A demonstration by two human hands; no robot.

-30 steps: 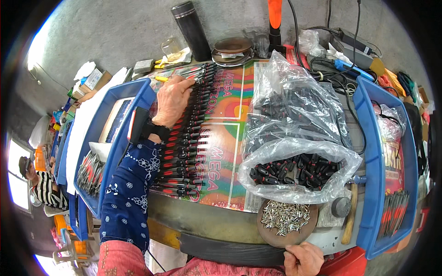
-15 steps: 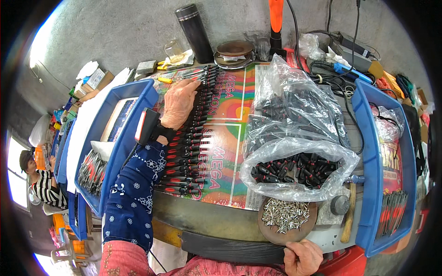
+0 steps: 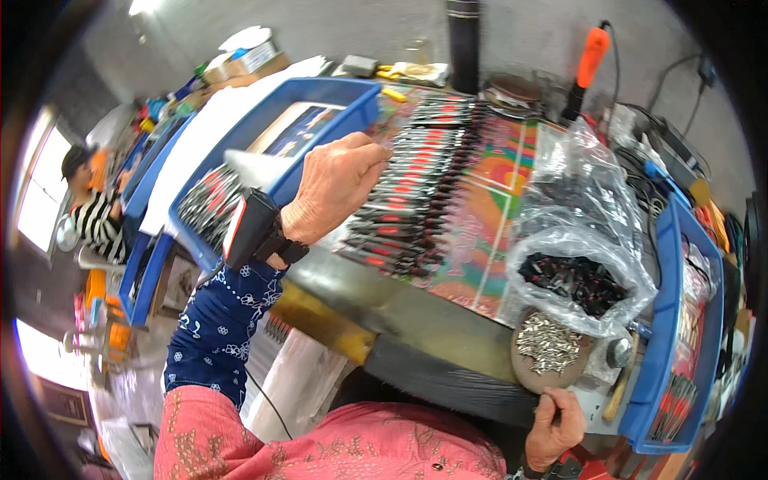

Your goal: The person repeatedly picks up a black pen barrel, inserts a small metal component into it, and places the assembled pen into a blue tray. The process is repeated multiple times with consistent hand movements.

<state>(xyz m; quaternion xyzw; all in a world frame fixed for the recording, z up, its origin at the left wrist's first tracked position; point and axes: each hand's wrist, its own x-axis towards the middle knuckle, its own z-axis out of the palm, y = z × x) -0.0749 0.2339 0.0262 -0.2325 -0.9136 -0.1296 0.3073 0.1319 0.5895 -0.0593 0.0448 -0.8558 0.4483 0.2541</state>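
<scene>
My left hand (image 3: 340, 180) hovers at the left edge of a long row of slim black-and-red tools (image 3: 408, 180), laid side by side. Its fingers are curled closed, and anything inside them is hidden. My right hand (image 3: 556, 428) is at the table's front edge, just below a brown round dish (image 3: 530, 376) heaped with small silver metal pieces (image 3: 550, 344). Thumb and fingers are pinched together there, too small to tell what they hold. Behind the dish, an open clear plastic bag (image 3: 640, 280) contains many black parts with red bands (image 3: 572, 280).
A blue tray (image 3: 276, 188) at left holds more slim tools (image 3: 212, 204); another blue tray (image 3: 652, 392) stands at right. A dark flask (image 3: 463, 48), an orange-handled tool (image 3: 590, 60) and cables line the wall. A small hammer (image 3: 620, 392) lies beside the dish. Another person (image 3: 92, 200) sits far left.
The view has swung left, so the table appears shifted right. My left hand has left the far end of the row and come back to its left edge, fingers now curled.
</scene>
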